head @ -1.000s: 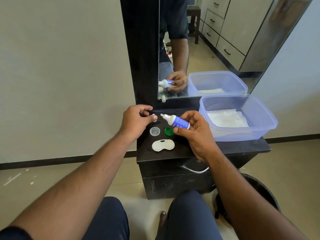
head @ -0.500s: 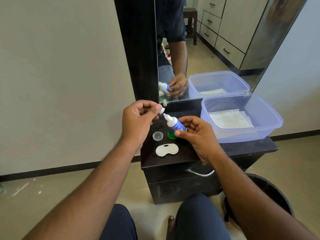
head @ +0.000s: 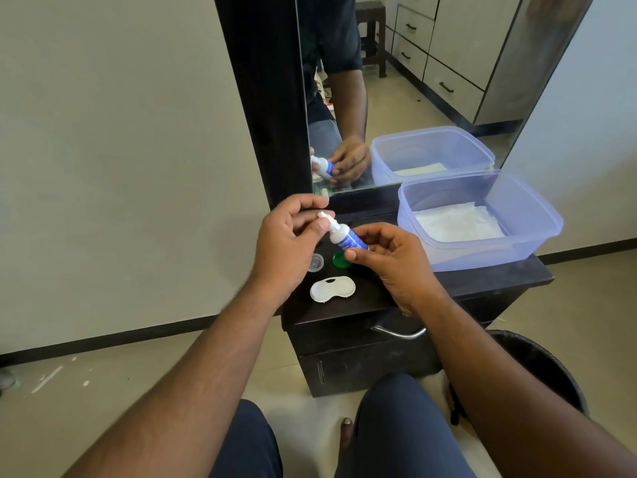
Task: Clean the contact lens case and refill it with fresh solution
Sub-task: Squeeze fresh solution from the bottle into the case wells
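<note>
**At centre frame, over the dark cabinet top: bottle tip being handled**

At centre frame, both hands meet above the black cabinet top (head: 482, 281). The right hand (head: 396, 260) grips the small blue-and-white solution bottle (head: 346, 238), fingers and thumb curled round its lower body, nozzle tilted up and to the left. The left hand (head: 289, 243) pinches at the bottle's white tip with thumb and forefinger. Whether a small cap sits between those fingers or the bare nozzle, I cannot tell; it is too small.

Just below the hands, on the cabinet top, lie the case parts, all apart from one another. A clear cap (head: 315, 262) sits partly hidden by the left hand. A green cap (head: 341, 260) lies just beside it, close under the right thumb. The white lens case base (head: 332, 289) lies nearer the front edge, toward lower centre. I cannot make out from here whether its wells hold any liquid.

Right of centre stands a translucent blue tub (head: 537, 243) with white tissue or cloth (head: 458, 224) folded in its bottom. A mirror (head: 413, 81) behind repeats the right hand and bottle.

Judgement on progress: the case is taken apart and both caps are off, so the opening is done. The caps are not yet back on. With the bottle in hand, the work looks to be at the solution stage, either rinsing or refilling. Closing the case is left.
</note>
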A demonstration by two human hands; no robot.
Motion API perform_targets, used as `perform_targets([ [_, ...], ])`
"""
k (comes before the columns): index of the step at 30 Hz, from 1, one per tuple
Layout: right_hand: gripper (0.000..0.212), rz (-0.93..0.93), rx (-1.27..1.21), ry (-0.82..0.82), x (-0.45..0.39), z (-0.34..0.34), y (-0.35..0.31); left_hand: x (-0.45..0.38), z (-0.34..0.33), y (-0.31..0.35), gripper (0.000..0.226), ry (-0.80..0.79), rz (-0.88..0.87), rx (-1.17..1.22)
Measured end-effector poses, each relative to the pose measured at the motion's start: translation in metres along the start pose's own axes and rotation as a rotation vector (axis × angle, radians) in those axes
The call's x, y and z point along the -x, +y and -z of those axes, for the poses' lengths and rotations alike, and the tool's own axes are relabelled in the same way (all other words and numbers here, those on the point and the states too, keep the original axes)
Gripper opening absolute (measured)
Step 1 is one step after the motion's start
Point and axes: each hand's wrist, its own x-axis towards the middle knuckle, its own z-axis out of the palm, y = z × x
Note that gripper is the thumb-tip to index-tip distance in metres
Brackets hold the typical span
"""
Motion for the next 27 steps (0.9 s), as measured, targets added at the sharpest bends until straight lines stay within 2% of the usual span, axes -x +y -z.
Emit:
perform_targets([
  [4,0.031,0.009,0.004,0.0,0.0,0.0,0.0,-0.002,-0.003,0.003,0.013,-0.033,0.087,0.092],
  [8,0.03,0.023,0.019,-0.006,0.002,0.0,0.0,-0.007,-0.014,0.002,0.01,0.133,0.083,0.05],
  [10,0.028,0.028,0.007,0.005,0.002,-0.001,0.001,-0.009,-0.017,0.003,0.011,0.165,0.081,0.06],
  [16,0.021,0.046,-0.039,0.026,0.001,-0.001,0.0,-0.011,-0.014,0.008,0.033,0.017,0.148,0.193],
  [20,0.02,0.05,-0.062,0.019,0.002,-0.001,-0.003,-0.007,-0.016,0.007,0.025,0.042,0.273,0.312],
  [24,0.019,0.052,-0.067,0.005,0.003,-0.002,-0.003,-0.009,-0.016,0.007,0.034,0.177,0.289,0.183],
  [27,0.019,0.054,-0.073,0.0,0.004,-0.001,-0.003,-0.009,-0.013,0.004,0.024,0.131,0.26,0.055],
])
